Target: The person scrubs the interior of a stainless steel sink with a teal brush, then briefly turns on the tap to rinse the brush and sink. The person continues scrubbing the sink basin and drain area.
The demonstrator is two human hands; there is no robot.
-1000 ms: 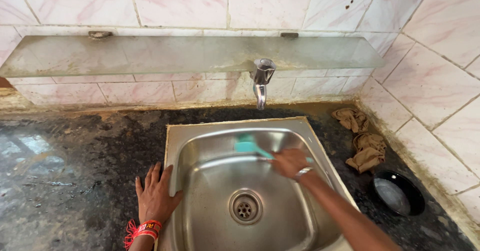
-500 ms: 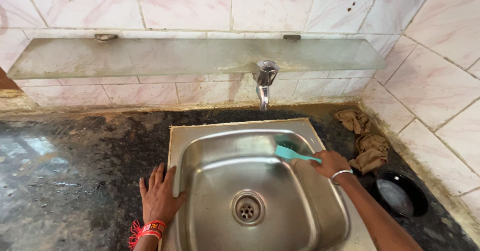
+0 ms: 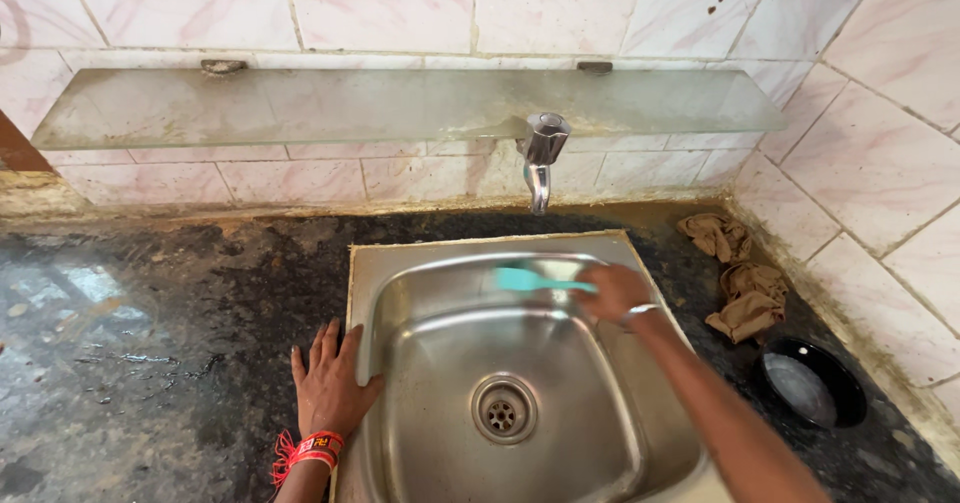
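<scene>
Right hand [image 3: 612, 293] gripping a teal brush [image 3: 530, 281], seemingly pressed to the steel sink [image 3: 560, 363] back wall; left hand [image 3: 330, 388] spread flat, straddling rim and dark counter [image 3: 170, 333]

1. The sink [image 3: 372, 273] sits in the counter [image 3: 170, 303], with the tap [image 3: 541, 159] behind it.
2. The shelf [image 3: 300, 108] hangs above.
3. The rags [image 3: 742, 288] and bowl [image 3: 812, 383] lie to the right.

Home kitchen wash area. A steel sink [image 3: 520, 363] was set into a dark stone table [image 3: 170, 323] at frame centre; a wall tap [image 3: 541, 158] and glass shelf [image 3: 400, 103] crossed the top, against pink-veined tiles [image 3: 380, 3]; brown rags [image 3: 745, 283] lay at right.
</scene>
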